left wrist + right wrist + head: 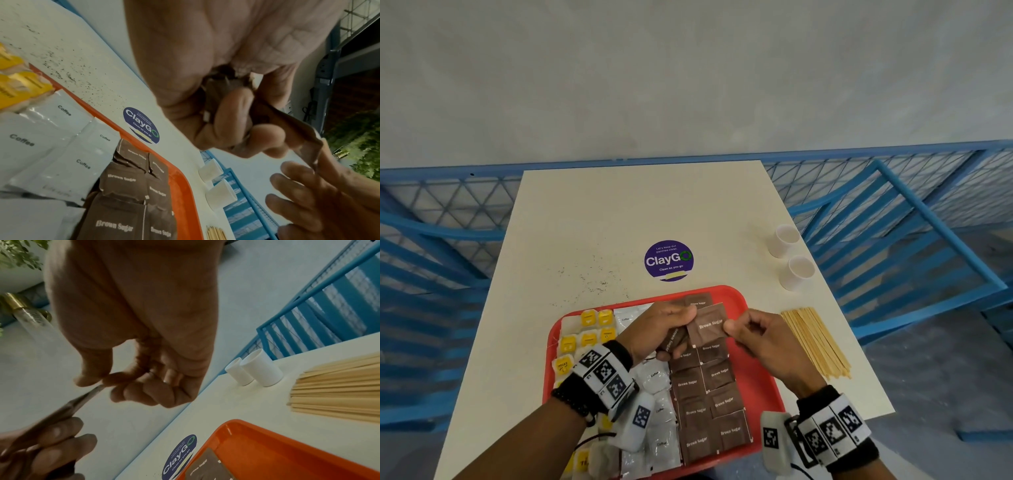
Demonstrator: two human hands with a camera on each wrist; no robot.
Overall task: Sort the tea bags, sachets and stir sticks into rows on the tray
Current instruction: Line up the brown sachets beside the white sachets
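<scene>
Over the red tray (758,363) my left hand (683,323) grips a small bundle of brown sugar sachets (672,339). One brown sugar sachet (707,325) sticks out to the right, and my right hand (729,328) pinches its corner between thumb and forefinger. The right wrist view shows that pinch (102,380) on the sachet's edge (68,407). On the tray lie rows of yellow tea bags (589,329), white coffee sachets (659,411) and brown sugar sachets (702,407). A pile of wooden stir sticks (815,339) lies on the table to the right of the tray.
Two white paper cups (784,240) (798,272) stand near the table's right edge, beyond the sticks. A round purple ClayGo sticker (668,260) sits just past the tray, with dark crumbs to its left. Blue metal chairs (914,240) flank the table.
</scene>
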